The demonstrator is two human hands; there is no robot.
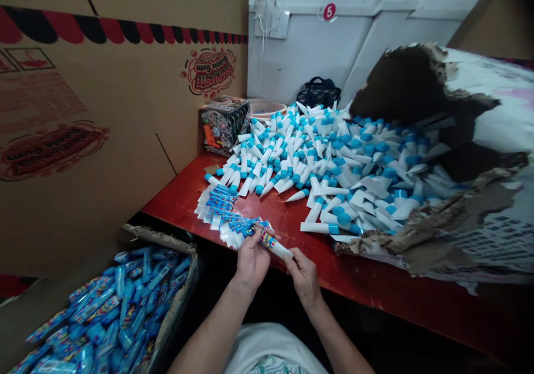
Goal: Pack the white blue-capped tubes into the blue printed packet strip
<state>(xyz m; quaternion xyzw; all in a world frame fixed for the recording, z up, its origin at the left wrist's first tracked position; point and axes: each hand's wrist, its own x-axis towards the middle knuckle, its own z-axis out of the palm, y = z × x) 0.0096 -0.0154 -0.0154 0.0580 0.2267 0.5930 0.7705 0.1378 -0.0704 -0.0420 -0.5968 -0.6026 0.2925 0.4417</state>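
Over the front edge of the table, my left hand (252, 256) is closed around a small tube (272, 242) with a colourful printed sleeve on it. The thumb and fingers of my right hand (304, 274) pinch the tube's plain white end, which points towards lower right. Just beyond my left hand, a fanned row of flat blue printed sleeves (223, 210) with clear ends lies on the table. A large heap of white tubes with blue caps (300, 151) spreads behind. My left fingertips are partly hidden by the tube and sleeves.
The red table (183, 187) holds the heap, which spills from a torn carton (471, 207) at right. A box of blue wrapped tubes (120, 301) stands lower left, beside a tall cardboard carton (125, 96). A printed box (225, 123), pink basin (267, 108) and dark bag (319, 91) sit at the back.
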